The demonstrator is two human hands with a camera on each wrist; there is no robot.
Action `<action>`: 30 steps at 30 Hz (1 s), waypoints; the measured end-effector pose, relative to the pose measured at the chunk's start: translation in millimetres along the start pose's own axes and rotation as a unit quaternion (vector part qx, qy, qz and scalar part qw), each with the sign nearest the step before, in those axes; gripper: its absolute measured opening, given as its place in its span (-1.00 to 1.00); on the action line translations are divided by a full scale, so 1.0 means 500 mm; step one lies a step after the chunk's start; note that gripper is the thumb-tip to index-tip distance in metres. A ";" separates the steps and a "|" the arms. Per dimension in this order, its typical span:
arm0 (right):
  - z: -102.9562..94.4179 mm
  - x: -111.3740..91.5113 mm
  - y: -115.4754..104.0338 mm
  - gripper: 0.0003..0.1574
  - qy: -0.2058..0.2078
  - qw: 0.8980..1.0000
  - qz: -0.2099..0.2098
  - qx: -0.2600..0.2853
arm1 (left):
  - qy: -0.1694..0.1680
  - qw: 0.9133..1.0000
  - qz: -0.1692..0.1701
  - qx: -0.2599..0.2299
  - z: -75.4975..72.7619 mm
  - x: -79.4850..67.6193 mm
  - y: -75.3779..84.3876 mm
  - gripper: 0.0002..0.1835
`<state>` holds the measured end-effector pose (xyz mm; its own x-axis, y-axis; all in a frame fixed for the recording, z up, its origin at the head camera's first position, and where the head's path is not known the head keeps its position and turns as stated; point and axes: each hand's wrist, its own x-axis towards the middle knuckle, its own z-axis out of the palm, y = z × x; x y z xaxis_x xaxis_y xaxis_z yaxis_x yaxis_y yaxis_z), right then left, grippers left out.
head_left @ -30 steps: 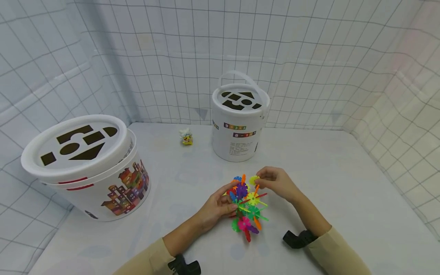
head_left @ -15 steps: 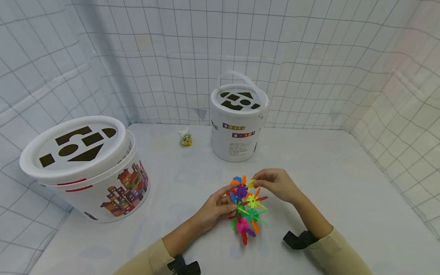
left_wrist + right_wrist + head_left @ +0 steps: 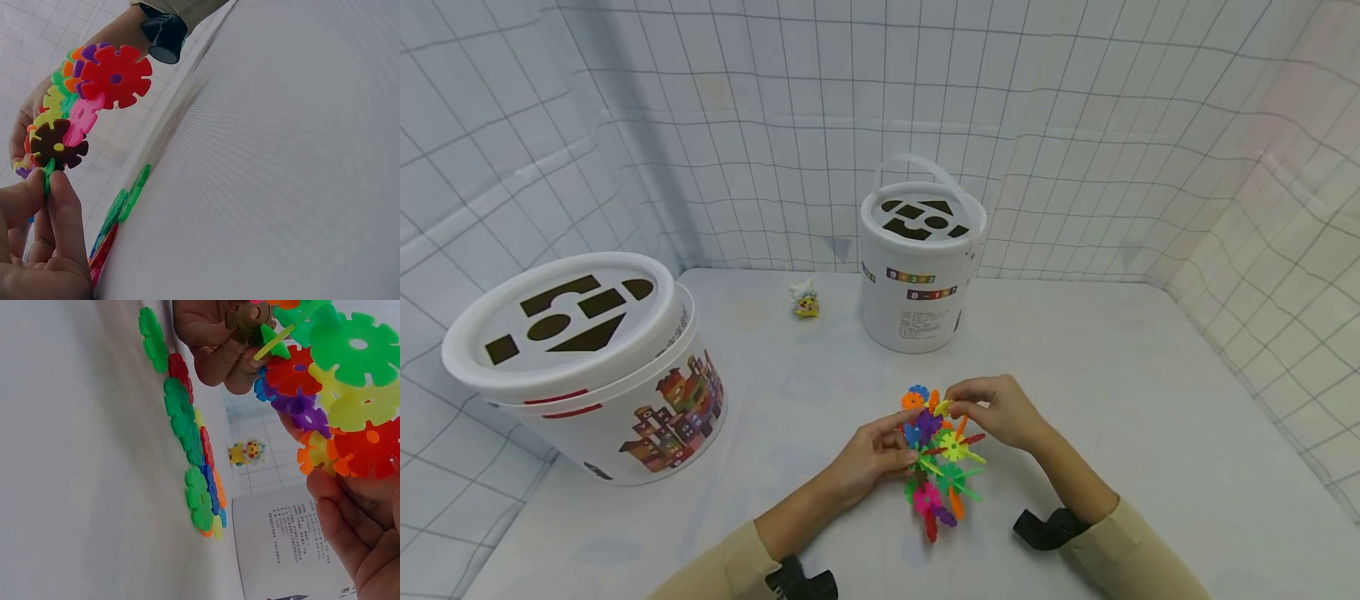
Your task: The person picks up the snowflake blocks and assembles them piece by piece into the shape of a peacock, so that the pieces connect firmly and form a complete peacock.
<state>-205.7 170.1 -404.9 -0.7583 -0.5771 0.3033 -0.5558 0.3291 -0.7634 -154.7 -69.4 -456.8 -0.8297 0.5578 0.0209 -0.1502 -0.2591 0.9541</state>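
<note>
A cluster of bright, notched snowflake discs (image 3: 951,475), slotted into one another, is held between both hands. My left hand (image 3: 874,457) grips it from the left side; in the left wrist view its thumb and fingers pinch a green disc (image 3: 48,175) beside a brown disc (image 3: 53,144). On the far right of the cluster, my right hand (image 3: 1000,412) pinches a yellow disc (image 3: 942,408) right at the cluster's upper edge. In the right wrist view its fingertips meet that disc beside red and orange discs (image 3: 369,449).
Several more snowflake discs (image 3: 181,419) lie on the table under the cluster, mostly hidden in the head view. A lidded white bucket (image 3: 917,308) stands behind, a larger one (image 3: 602,433) at left. Between them sits a small yellow-and-white figurine (image 3: 806,300).
My right hand has brought the yellow disc left and slightly down, from beside the cluster to its upper edge. The cluster's lower end has shifted a little toward me; my left hand keeps its grip.
</note>
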 end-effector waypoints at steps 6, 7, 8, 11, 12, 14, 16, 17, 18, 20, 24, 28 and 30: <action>-0.009 0.001 0.006 -0.83 -0.011 0.999 0.017 0.034 | 0.011 1.000 -0.018 -0.008 -0.001 0.002 0.002 -0.35; -0.012 0.002 0.008 -0.79 -0.013 0.999 0.021 0.046 | 0.015 1.000 -0.021 -0.009 0.000 0.002 0.003 -0.35; -0.015 0.003 0.011 -0.74 -0.013 0.998 0.029 0.062 | 0.018 1.000 -0.023 -0.010 0.000 0.002 0.004 -0.34; -0.019 0.005 0.026 -0.63 -0.003 0.995 0.069 0.075 | 0.022 0.999 -0.023 -0.014 0.001 0.003 0.006 -0.32; -0.018 0.006 0.031 -0.62 -0.004 0.994 0.090 0.064 | 0.021 0.999 -0.021 -0.016 0.002 0.003 0.007 -0.31; -0.012 0.005 0.040 -0.66 -0.018 0.991 0.133 0.021 | 0.015 1.000 -0.012 -0.018 0.002 0.003 0.007 -0.29; -0.004 0.004 0.048 -0.78 -0.053 0.985 0.159 -0.033 | 0.010 1.000 -0.004 -0.021 0.002 0.003 0.006 -0.28; 0.000 0.004 0.049 -0.83 -0.073 0.982 0.163 -0.058 | 0.008 1.000 0.001 -0.021 0.002 0.004 0.007 -0.27; 0.004 0.004 0.050 -0.86 -0.090 0.979 0.162 -0.081 | 0.007 1.000 0.004 -0.022 0.002 0.004 0.007 -0.28; 0.011 0.003 0.051 -0.85 -0.113 0.977 0.147 -0.104 | 0.010 1.000 0.008 -0.026 0.002 0.004 0.007 -0.31; 0.018 0.001 0.052 -0.84 -0.126 0.977 0.127 -0.116 | 0.023 0.999 0.014 -0.034 0.003 0.003 0.006 -0.39; 0.015 -0.001 0.056 -0.86 -0.141 0.978 0.119 -0.097 | 0.035 0.999 0.016 -0.037 0.005 0.003 0.004 -0.44; 0.013 -0.001 0.057 -0.86 -0.148 0.978 0.119 -0.082 | 0.038 0.999 0.013 -0.037 0.005 0.002 0.004 -0.46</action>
<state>-219.0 174.9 -430.6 -0.7545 -0.6527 -0.0680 -0.4414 0.5815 -0.6834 -154.6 -67.4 -454.2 -0.8715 0.4900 0.0208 -0.1651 -0.3329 0.9284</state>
